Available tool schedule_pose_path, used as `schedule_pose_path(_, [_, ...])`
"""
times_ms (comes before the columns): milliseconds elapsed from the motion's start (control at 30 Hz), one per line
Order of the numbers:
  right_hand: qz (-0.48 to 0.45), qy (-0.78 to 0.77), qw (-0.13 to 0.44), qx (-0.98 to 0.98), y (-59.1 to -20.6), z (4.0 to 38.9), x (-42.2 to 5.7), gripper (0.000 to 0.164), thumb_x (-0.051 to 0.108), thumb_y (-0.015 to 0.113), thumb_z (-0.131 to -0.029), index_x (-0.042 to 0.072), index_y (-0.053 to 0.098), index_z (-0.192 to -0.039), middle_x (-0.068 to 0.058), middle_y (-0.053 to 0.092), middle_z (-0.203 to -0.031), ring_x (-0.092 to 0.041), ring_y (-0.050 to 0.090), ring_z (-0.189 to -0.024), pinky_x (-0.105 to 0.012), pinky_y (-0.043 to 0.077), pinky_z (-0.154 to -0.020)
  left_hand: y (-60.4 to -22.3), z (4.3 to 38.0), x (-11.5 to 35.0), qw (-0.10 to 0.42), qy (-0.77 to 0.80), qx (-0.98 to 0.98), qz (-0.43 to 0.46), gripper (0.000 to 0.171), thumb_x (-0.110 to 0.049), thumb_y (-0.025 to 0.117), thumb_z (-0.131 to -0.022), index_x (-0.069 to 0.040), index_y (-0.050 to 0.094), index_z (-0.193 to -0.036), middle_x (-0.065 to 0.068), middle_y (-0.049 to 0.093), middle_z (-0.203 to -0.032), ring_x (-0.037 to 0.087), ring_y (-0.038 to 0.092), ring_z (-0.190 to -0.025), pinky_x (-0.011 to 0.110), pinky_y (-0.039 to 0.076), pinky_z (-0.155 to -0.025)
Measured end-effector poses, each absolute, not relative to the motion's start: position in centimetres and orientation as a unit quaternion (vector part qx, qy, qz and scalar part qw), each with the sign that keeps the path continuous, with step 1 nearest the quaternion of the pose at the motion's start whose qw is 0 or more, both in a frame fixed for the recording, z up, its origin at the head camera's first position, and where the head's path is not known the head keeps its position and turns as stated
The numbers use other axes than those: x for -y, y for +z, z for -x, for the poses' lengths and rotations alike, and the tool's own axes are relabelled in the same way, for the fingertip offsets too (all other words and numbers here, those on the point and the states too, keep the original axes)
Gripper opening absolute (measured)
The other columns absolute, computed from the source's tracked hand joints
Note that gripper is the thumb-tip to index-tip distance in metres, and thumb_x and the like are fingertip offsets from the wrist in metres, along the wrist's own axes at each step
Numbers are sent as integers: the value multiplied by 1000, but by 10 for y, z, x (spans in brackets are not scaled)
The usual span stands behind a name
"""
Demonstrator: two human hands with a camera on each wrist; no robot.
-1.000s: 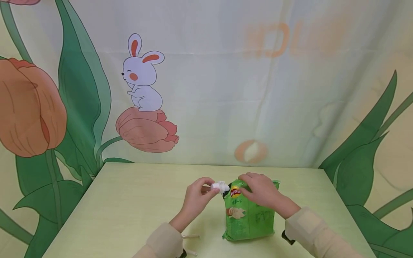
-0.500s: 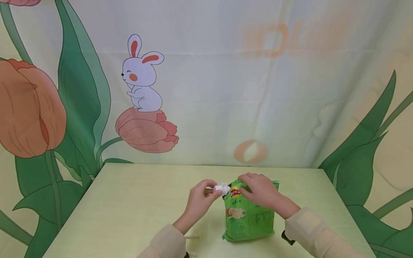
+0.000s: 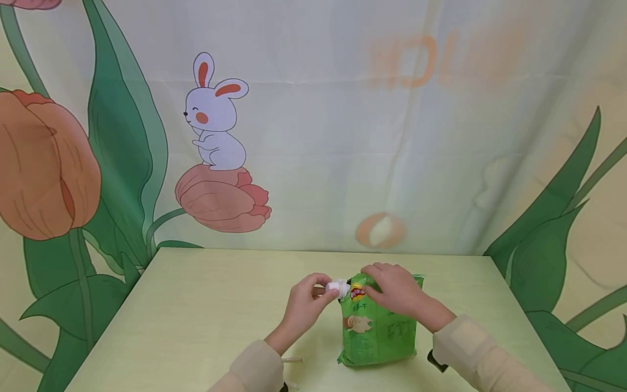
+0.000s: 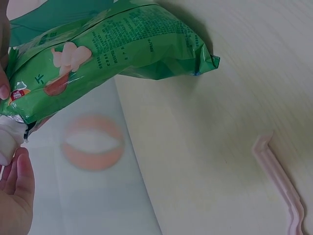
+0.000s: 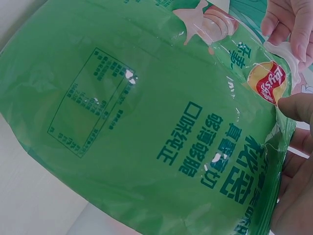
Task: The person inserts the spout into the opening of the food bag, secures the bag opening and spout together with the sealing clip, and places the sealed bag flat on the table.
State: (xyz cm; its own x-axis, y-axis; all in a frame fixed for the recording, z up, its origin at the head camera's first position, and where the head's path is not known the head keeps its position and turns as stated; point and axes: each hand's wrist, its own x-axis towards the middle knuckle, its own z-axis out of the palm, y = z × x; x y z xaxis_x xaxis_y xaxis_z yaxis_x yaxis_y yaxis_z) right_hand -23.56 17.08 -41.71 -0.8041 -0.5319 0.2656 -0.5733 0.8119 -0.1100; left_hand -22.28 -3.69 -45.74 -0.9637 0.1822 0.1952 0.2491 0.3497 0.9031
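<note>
A green chip bag point(image 3: 377, 337) stands upright on the table. My right hand point(image 3: 399, 291) grips its top edge, thumb on the front near the yellow and red logo, other fingers behind, as the right wrist view shows. At the bag's upper left corner, my left hand point(image 3: 306, 305) pinches a white spout-like piece point(image 3: 335, 287) with a round cap end between thumb and fingers. The piece meets the corner there; in the left wrist view this white piece point(image 4: 9, 139) sits against a dark opening in the bag. How deep it goes in is hidden.
Two thin pale sticks lie on the table near my left sleeve; one pinkish stick point(image 4: 281, 181) looks like a bag-sealing clip in the left wrist view. A printed cloth point(image 3: 313, 136) with a rabbit and tulips hangs behind the table's far edge point(image 3: 274, 250).
My left hand has moved slightly right with the white piece, which now covers more of the bag's dark corner. Over the last half second it barely moves. My right hand and the bag stay put.
</note>
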Motion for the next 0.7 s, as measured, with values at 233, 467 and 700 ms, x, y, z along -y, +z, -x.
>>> schedule_pose_path(233, [-293,92,112,945,-418,236,-171,33,29,60,-82,9,58,-108,-4,63,-101,-19,60,-87,-39,48,-74,-456,223,36,36,-545,827,137,24,-27,62,-81,-10,58,-98,4,59,-96,16,62,-86,18,51,-67])
schedule_pose_path(467, [-287,90,107,948,-418,236,-171,32,28,60,-83,10,58,-109,-4,63,-101,-19,60,-87,-39,48,-75,-455,223,34,47,-520,838,159,22,-23,64,-80,-10,58,-97,4,59,-96,17,62,-89,16,49,-67])
schedule_pose_path(700, [-283,93,100,949,-414,233,-169,31,28,60,-83,9,58,-108,-4,63,-101,-19,60,-86,-39,48,-76,-454,221,32,42,-502,848,167,24,-22,64,-81,-9,58,-99,3,58,-96,17,61,-91,15,49,-67])
